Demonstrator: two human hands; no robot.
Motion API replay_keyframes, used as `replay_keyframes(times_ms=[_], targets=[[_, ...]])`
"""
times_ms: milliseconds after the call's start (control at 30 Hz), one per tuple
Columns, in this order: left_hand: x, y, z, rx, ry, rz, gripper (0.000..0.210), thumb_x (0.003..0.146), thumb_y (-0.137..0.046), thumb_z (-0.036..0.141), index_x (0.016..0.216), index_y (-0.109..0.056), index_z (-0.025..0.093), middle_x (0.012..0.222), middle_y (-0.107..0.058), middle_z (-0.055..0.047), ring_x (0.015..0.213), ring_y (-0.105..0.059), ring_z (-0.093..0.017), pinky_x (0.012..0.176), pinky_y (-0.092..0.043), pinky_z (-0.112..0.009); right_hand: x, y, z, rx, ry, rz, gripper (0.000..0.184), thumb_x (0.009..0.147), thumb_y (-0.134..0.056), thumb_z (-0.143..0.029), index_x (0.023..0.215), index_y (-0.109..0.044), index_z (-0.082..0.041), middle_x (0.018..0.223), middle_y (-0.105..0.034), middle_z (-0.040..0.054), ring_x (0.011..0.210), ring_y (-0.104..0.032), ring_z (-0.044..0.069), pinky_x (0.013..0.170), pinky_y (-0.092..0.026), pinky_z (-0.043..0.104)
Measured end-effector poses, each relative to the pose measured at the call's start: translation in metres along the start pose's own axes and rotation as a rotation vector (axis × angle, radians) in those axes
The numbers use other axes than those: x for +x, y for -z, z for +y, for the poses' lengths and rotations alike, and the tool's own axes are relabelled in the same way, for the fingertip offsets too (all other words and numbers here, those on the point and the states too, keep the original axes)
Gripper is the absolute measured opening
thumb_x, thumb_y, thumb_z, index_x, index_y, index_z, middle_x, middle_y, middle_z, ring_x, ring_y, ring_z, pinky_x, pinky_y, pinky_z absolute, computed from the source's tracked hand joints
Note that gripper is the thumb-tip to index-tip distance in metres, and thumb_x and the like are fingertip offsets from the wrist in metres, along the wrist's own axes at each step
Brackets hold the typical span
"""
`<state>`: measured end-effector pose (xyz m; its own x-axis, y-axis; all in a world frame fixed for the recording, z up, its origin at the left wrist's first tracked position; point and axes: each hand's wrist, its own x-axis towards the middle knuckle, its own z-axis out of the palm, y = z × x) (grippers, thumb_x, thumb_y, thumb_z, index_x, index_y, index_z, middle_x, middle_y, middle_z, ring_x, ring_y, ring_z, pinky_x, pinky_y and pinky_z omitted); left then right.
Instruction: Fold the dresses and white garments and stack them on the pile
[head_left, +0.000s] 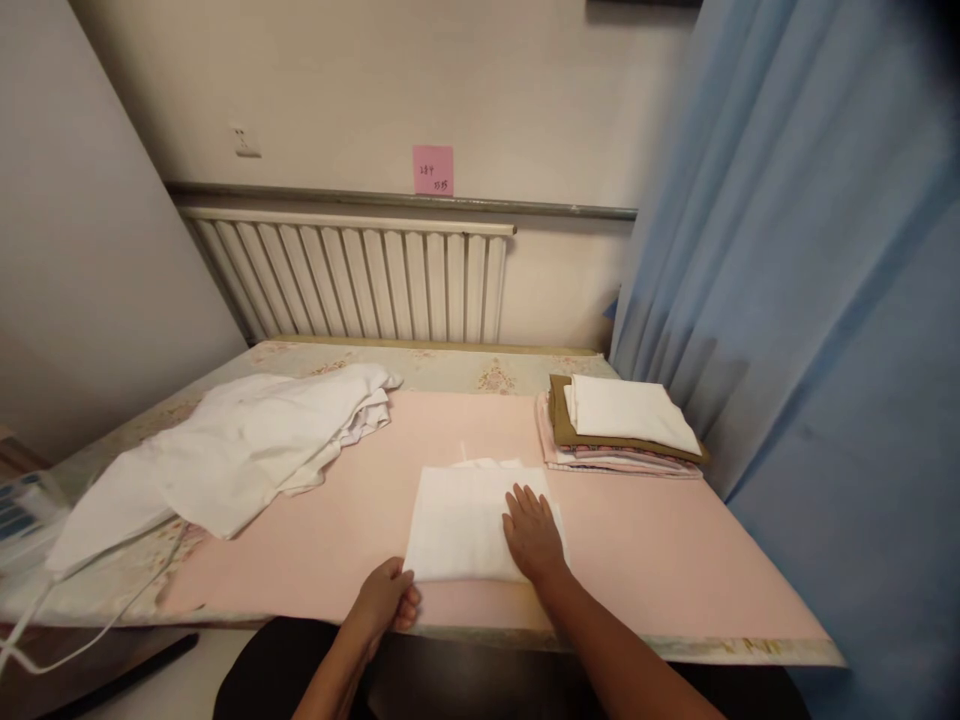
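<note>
A folded white cloth (pixel 461 525) lies flat on the pink sheet in front of me, with a few loose folds showing past its far edge. My right hand (pixel 534 530) rests palm down on the cloth's right part, fingers stretched out. At the near left corner, my left hand (pixel 386 597) pinches the cloth's edge between thumb and curled fingers. Off to the left spreads a crumpled heap of white fabric (pixel 262 430). To the right sits a stack of folded cloths, with a white folded piece (pixel 630 410) on top of a brown one (pixel 561 410).
The pink sheet (pixel 300 560) covers much of a flower-patterned table top (pixel 495 375). A white cable (pixel 112 640) hangs at the near left corner. A radiator (pixel 360 280) stands behind the table, and a blue curtain (pixel 787 280) hangs along the right side.
</note>
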<state>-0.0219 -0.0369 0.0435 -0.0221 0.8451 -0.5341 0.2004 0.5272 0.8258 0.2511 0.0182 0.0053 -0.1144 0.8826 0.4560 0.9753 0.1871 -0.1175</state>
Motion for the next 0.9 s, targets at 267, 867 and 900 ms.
replay_keyframes(times_ms=[267, 867, 900], targets=[[0.004, -0.005, 0.000, 0.231, -0.029, 0.095, 0.019, 0.091, -0.032, 0.023, 0.074, -0.041, 0.023, 0.049, -0.051, 0.007, 0.033, -0.044, -0.010, 0.037, -0.032, -0.022, -0.001, -0.002, 0.002, 0.011, 0.004, 0.017, 0.039, 0.098, -0.042, -0.033, 0.130, -0.058, -0.020, 0.145, -0.049, 0.0075, 0.138, -0.038, 0.026, 0.115, -0.020, 0.045], [0.066, -0.100, 0.051, 1.051, -0.872, 0.408, 0.049, 0.093, -0.034, 0.025, 0.137, -0.049, 0.012, 0.149, -0.044, -0.014, 0.141, -0.034, -0.028, 0.113, -0.031, -0.048, 0.002, 0.000, 0.001, 0.024, -0.022, -0.019, 0.040, 0.097, -0.044, -0.036, 0.132, -0.056, -0.023, 0.146, -0.048, 0.0059, 0.139, -0.036, 0.025, 0.116, -0.020, 0.044], [0.070, -0.106, 0.051, 1.087, -0.869, 0.386, 0.048, 0.093, -0.035, 0.025, 0.137, -0.050, 0.014, 0.150, -0.044, -0.013, 0.142, -0.033, -0.029, 0.113, -0.030, -0.049, 0.002, 0.000, 0.001, 0.026, -0.019, -0.013, 0.040, 0.096, -0.044, -0.036, 0.132, -0.056, -0.023, 0.146, -0.048, 0.0062, 0.139, -0.036, 0.025, 0.116, -0.020, 0.044]])
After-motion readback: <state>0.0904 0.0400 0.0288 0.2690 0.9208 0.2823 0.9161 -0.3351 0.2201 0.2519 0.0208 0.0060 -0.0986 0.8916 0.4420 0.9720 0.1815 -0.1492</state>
